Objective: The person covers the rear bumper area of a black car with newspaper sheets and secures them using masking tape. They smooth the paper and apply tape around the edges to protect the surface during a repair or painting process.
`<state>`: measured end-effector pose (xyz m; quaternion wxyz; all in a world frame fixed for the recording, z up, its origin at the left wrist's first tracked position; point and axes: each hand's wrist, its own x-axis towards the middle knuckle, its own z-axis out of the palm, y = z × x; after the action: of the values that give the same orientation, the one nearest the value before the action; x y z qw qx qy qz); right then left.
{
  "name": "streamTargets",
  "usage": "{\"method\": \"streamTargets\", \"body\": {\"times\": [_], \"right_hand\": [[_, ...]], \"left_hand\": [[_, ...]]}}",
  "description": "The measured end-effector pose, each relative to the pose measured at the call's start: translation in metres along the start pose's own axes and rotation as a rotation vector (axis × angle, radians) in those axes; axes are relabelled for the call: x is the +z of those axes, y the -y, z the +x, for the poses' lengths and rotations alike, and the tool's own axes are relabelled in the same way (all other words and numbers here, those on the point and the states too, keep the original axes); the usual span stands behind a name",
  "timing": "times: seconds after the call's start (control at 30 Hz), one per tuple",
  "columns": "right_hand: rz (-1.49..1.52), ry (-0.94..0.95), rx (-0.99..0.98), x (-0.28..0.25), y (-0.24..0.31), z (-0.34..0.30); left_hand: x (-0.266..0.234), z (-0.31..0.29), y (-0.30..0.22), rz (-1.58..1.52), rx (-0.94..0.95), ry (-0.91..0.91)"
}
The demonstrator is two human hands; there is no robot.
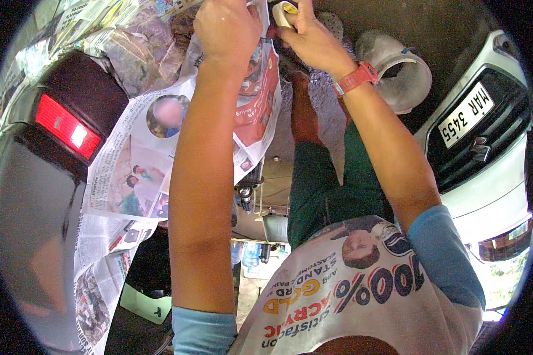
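Observation:
At the top of the head view my left hand is closed, its fingertips hidden behind the back of the hand. It sits at the upper edge of a sheet of newspaper, and what it pinches does not show. Just right of it, my right hand, with a red watch on the wrist, grips a pale roll of tape. More newspaper hangs along the dark grey car body, beside its red tail light.
A whitish, open-mouthed plastic container lies right of my right wrist. Beyond it stands a white car with a black grille. Crumpled, paint-stained covering lies at the upper left. My legs and a foot are below my hands.

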<state>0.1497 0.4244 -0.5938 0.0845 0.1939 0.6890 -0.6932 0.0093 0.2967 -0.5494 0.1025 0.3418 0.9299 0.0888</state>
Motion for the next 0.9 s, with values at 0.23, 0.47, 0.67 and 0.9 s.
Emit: {"method": "streamTargets", "body": {"times": [0.23, 0.47, 0.67, 0.9], "right_hand": [[0.059, -0.014, 0.015, 0.013, 0.002, 0.014], [-0.106, -0.008, -0.001, 0.003, 0.011, 0.03], [-0.061, 0.193, 0.263, -0.016, 0.052, 0.026], [-0.084, 0.27, 0.212, -0.017, 0.052, 0.029]], "left_hand": [[0.002, 0.01, 0.022, -0.081, -0.076, -0.001], [-0.012, 0.019, 0.03, 0.006, 0.16, 0.011], [-0.017, 0.014, 0.02, 0.008, -0.077, 0.197], [-0.043, 0.012, 0.022, -0.224, -0.061, 0.335]]}}
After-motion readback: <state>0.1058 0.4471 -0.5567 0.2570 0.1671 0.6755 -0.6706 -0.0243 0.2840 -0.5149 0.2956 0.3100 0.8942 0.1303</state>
